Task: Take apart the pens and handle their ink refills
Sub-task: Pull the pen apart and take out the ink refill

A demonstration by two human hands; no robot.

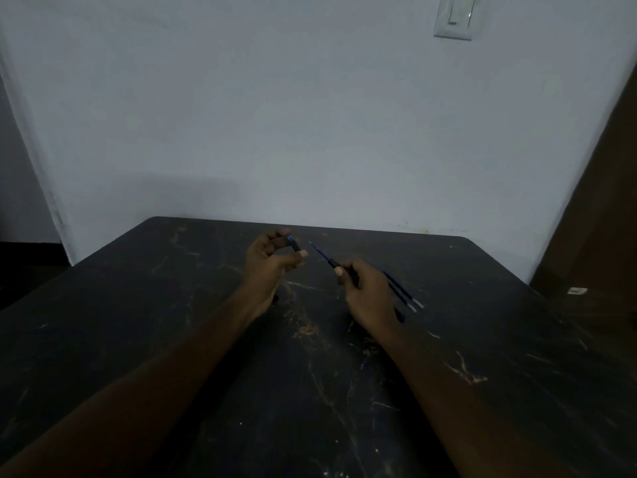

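Observation:
My left hand [272,262] pinches a short dark pen tip piece [294,243] with a blue end, held above the table. My right hand [367,291] grips a pen barrel with its thin blue ink refill [320,254] sticking out up and to the left, toward the left hand. The two parts are apart, a small gap between them. Two loose blue refills [401,291] with pale ends lie side by side on the table just right of my right hand. Part of another blue pen piece [401,317] shows under my right wrist.
The dark scratched table [310,374] stands against a pale wall. A light switch [455,17] is high on the wall. A brown door [606,219] stands at the right, with a small white object [576,290] near the table's right edge.

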